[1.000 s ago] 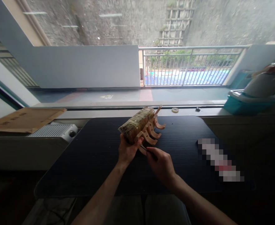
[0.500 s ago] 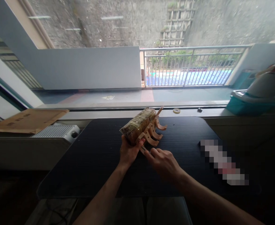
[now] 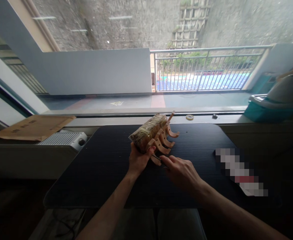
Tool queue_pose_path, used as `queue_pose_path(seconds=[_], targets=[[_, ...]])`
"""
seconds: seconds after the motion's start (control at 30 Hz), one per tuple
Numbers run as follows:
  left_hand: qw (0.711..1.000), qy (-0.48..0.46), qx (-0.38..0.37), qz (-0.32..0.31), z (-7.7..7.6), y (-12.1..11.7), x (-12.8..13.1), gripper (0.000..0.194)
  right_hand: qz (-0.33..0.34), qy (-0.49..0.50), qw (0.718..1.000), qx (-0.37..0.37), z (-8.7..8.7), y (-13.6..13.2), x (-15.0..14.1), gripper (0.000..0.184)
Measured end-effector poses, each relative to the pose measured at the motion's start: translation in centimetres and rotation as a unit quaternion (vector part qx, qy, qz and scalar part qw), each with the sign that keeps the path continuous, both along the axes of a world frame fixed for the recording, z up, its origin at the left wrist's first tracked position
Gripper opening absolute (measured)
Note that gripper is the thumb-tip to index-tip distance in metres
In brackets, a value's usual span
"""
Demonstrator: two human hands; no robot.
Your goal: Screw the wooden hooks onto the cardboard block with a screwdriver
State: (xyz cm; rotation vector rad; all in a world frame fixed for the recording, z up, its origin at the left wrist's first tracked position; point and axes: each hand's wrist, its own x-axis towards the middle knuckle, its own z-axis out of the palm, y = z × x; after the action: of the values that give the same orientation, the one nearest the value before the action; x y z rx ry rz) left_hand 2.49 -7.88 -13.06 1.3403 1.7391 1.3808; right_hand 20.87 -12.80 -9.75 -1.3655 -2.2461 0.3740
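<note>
A brownish block wrapped in clear film or tape (image 3: 148, 130) is held tilted over the black table. Along its right side runs a wooden hook rack (image 3: 164, 137), with several curved pegs that have dark holes. My left hand (image 3: 138, 161) grips the near end of block and rack, its thumb on the wood beside the nearest hook. My right hand (image 3: 182, 170) is closed round the dark handle of a thin screwdriver (image 3: 157, 157). The screwdriver's shaft points up and left to the nearest hook, close to my left thumb. Whether its tip sits in a screw cannot be made out.
The black table (image 3: 91, 180) stands against a window sill. A roll of tape (image 3: 189, 117) and a small dark object (image 3: 214, 116) lie on the sill. A blurred-out flat item (image 3: 241, 171) is at the right, a brown paper envelope (image 3: 33, 126) on the left radiator (image 3: 63, 138).
My right hand has drawn back a little to the right, so more of the screwdriver shows. My left hand keeps its hold on the rack and block.
</note>
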Motion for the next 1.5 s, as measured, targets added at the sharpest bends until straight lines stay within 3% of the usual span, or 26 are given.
queue_pose_path(seconds=[0.1,0.2,0.33,0.5,0.63,0.73,0.83,0.97,1.03,1.13,1.27,1.4,1.5], targets=[[1.000,0.005,0.003,0.001,-0.2,-0.1,0.0,0.062,0.029,0.039,0.999,-0.005,-0.8,-0.2,-0.5,0.034],[1.000,0.010,0.007,0.002,-0.3,0.0,-0.2,0.061,-0.020,0.116,0.993,-0.023,-2.3,0.4,-1.8,0.023],[1.000,0.014,0.006,-0.004,-0.2,0.2,-0.3,0.062,-0.070,0.161,0.983,-0.055,-3.1,1.2,-2.6,0.032],[1.000,-0.009,0.017,-0.002,-0.2,0.4,-0.3,0.065,-0.070,0.123,0.988,-0.064,-1.2,0.7,-1.3,0.032],[1.000,-0.020,0.005,0.011,-0.2,0.5,-0.5,0.061,0.007,0.020,1.000,-0.012,0.4,-0.1,-0.8,0.037],[1.000,-0.015,0.001,0.007,-0.1,0.6,-0.8,0.059,0.042,0.016,0.999,0.016,0.3,0.1,-1.6,0.029],[1.000,-0.021,0.003,-0.008,0.2,0.7,-1.0,0.057,-0.009,0.075,0.997,0.004,-0.5,0.9,-3.0,0.018],[1.000,-0.014,-0.002,0.011,0.3,0.8,-0.9,0.055,-0.086,0.113,0.989,-0.037,-1.3,2.2,-3.5,0.032],[1.000,-0.015,0.010,0.010,0.2,0.7,-0.8,0.056,-0.088,0.110,0.988,-0.059,-0.9,2.5,-2.6,0.035],[0.999,-0.037,0.020,-0.005,-0.2,0.6,-0.7,0.058,-0.078,0.084,0.991,-0.067,0.2,2.1,-1.5,0.021],[0.999,-0.042,0.003,0.008,-0.4,0.7,-0.6,0.057,-0.058,0.036,0.996,-0.063,1.0,0.8,-2.5,0.017],[0.996,-0.087,-0.007,-0.020,0.8,0.7,-1.0,0.061,-0.021,0.031,0.995,-0.088,1.2,0.3,-3.0,0.019],[0.977,-0.180,-0.062,-0.092,2.3,0.3,-2.5,0.053,0.004,0.114,0.984,-0.136,2.1,0.0,-0.8,0.022]])
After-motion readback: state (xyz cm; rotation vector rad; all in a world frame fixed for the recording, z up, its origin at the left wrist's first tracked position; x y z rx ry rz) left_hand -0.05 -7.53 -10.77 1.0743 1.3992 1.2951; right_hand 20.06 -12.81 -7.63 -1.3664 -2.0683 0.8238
